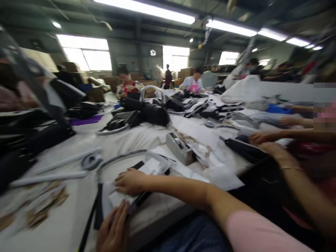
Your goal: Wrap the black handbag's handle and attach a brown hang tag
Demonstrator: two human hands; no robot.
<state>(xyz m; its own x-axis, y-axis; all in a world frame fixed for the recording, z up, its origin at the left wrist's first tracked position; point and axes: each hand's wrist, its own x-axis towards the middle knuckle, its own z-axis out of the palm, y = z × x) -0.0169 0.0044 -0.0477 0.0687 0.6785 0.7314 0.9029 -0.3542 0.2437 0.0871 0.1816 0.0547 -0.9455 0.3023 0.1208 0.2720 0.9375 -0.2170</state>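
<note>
My right hand (130, 181) reaches in from the right on a bare forearm with a pink sleeve. Its fingers are curled and pressed on a white sheet (118, 198) near the table's front edge. A black strap (143, 197) runs under that hand. Lower down, my left hand (112, 231) lies flat with fingers stretched, touching the near edge of the same white sheet. A long black strip (91, 217) lies just left of it. The picture is blurred by motion.
A grey tape dispenser (180, 147) stands behind the sheet, with a tape roll (90, 161) and white tubes (52, 178) to the left. Black bags (147, 112) are piled mid-table. A co-worker's hands (262, 140) rest on a black item at the right. Other people work at the far end.
</note>
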